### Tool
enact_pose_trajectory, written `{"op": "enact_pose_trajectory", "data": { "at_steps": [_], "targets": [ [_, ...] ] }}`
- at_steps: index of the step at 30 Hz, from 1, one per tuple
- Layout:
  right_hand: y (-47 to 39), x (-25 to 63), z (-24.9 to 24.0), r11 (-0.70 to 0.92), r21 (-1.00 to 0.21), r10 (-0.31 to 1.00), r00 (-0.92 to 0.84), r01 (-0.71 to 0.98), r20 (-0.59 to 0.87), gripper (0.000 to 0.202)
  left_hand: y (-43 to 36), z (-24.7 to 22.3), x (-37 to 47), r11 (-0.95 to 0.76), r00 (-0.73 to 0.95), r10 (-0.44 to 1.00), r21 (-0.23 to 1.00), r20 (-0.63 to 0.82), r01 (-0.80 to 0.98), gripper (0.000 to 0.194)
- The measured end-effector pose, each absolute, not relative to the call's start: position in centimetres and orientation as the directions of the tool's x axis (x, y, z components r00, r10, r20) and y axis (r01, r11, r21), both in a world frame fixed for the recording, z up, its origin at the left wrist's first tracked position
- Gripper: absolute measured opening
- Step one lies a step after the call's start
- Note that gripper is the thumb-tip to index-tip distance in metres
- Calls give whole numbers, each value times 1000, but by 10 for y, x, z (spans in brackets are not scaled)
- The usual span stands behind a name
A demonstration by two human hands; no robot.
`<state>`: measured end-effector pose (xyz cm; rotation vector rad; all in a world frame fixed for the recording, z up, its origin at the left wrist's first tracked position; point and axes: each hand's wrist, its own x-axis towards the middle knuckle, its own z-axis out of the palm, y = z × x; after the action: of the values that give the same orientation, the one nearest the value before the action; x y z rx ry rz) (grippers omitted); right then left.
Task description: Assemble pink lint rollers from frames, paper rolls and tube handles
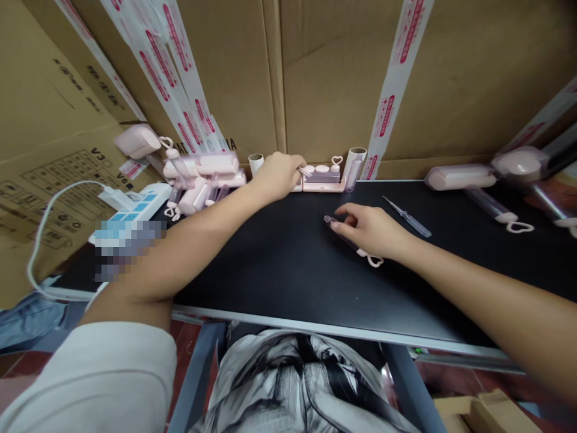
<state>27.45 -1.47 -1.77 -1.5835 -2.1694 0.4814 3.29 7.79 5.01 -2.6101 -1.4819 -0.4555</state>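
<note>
Thumb and fingers of the right hand are closed on one slim, see-through plastic tube with a pink heart-shaped loop, low over the smooth black tabletop. Right of this grip lies one screwdriver, thin metal shaft, clear ribbed handle. Farther right are two rounded pink cases with glossy translucent covers. Beyond the grip, to its left, the left hand has its fingertips together at slim pale pieces; I cannot tell whether it holds them. Beside it sits a pink plastic tray, two hollow white cylinders flanking, before brown corrugated cardboard.
</note>
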Motion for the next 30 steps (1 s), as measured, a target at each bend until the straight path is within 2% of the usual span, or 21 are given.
{"op": "enact_pose_trajectory", "data": {
  "at_steps": [2,4,6,9,12,17,19,21,23,25,27,30],
  "targets": [
    [-15,275,-19,331,-579,941,-216,745,259,47,52,39,42,-645,538,746,228,392,729,33],
    [-18,273,-16,371,-688,922,-161,624,351,50,25,24,50,-741,592,668,335,451,582,30],
    [-26,270,-11,333,-824,943,-155,458,295,52,3,11,56,-809,609,585,338,535,481,30],
    [-41,262,-2,148,-978,961,-255,148,106,59,-13,2,64,-849,582,521,311,625,427,32],
    [-50,255,2,23,-994,945,-321,-102,55,56,-11,5,67,-850,583,522,324,622,415,35],
    [-48,253,4,-105,-962,948,-317,-251,-21,50,1,22,66,-835,717,520,455,464,310,42],
    [-45,254,5,-130,-954,962,-267,-271,-55,53,10,32,60,-801,682,582,459,444,384,38],
    [-42,256,7,-137,-955,973,-215,-262,-81,53,28,43,47,-731,566,681,373,465,572,38],
    [-42,256,9,-127,-963,977,-196,-237,-80,46,55,54,28,-562,405,773,231,488,794,39],
    [-42,256,9,-100,-969,979,-199,-228,-54,40,86,62,6,-336,246,850,118,466,935,45],
    [-43,255,8,-78,-969,980,-196,-235,-31,38,112,65,-14,-171,128,904,70,408,983,54],
    [-42,255,5,-75,-970,983,-182,-230,-33,33,134,62,-30,-61,36,939,62,341,996,66]
  ]
}}
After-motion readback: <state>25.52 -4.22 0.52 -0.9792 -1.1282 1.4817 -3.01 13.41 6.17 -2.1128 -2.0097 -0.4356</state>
